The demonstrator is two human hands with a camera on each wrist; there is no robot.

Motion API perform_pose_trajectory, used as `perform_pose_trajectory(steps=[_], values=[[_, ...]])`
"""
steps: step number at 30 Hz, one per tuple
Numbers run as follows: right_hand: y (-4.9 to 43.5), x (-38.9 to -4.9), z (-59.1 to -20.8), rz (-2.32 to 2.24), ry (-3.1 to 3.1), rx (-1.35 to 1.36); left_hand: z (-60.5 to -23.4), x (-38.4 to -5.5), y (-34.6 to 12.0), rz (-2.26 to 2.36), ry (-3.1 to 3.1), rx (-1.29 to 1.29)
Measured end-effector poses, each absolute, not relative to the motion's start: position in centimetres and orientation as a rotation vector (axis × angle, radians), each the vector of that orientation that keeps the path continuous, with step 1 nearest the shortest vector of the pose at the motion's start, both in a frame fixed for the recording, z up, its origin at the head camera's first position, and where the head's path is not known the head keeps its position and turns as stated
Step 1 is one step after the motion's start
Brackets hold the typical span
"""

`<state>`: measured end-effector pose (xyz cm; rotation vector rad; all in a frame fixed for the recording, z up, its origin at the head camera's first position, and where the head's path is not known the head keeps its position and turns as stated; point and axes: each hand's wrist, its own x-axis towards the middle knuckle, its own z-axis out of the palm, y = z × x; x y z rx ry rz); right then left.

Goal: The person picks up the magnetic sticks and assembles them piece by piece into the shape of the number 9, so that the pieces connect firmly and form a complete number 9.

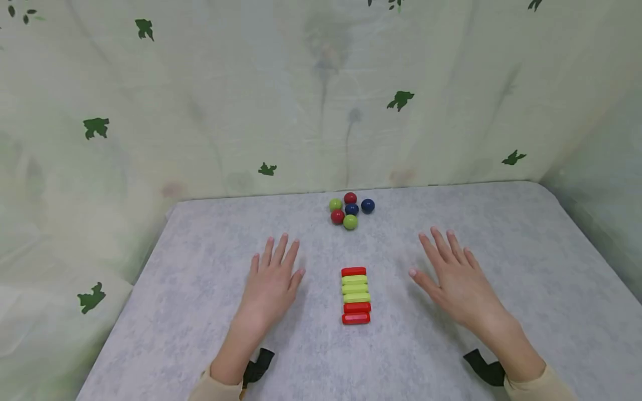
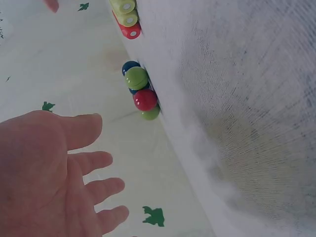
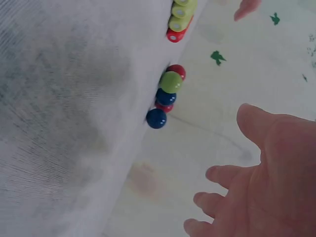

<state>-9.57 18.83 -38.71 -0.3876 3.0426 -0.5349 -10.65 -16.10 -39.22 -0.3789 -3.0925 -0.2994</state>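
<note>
Both hands hold nothing. My left hand (image 1: 270,284) hovers palm down over the left part of the table, fingers straight and slightly spread. On the other side my right hand (image 1: 458,278) is held the same way, its thumb apart from the fingers. Between them lies a column of short rods: a red rod (image 1: 353,271) at the far end, yellow-green rods (image 1: 355,288) in the middle, red rods (image 1: 356,313) at the near end. Farther back sits a cluster of balls: red (image 1: 337,216), green (image 1: 350,222) and dark blue (image 1: 368,206). Neither hand touches rods or balls.
A grey mottled cloth covers the table (image 1: 220,223). Its back edge meets a pale curtain (image 1: 225,100) with green leaf shapes, and the curtain continues along the right side. Black straps (image 1: 258,365) circle the wrists.
</note>
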Motion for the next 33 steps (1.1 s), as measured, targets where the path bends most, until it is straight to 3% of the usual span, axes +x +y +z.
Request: perform_pose_trajectory(steps=[10, 17, 26, 33], values=[[17.9, -9.2, -37.8, -0.520, 3.032, -0.371, -39.7, -9.9, -16.4, -0.210, -2.999, -0.443], [17.1, -9.4, -38.2, -0.584, 3.090, -0.519, -39.4, -10.2, -16.6, -0.174, -2.899, -0.612], [15.8, -11.3, -38.7, -0.776, 3.025, -0.734, -39.5, -11.8, -15.4, -0.565, -2.888, -0.795], [14.7, -12.7, -39.1, -0.898, 2.903, -0.816, -40.1, -12.9, -14.1, -0.960, -2.908, -0.719]])
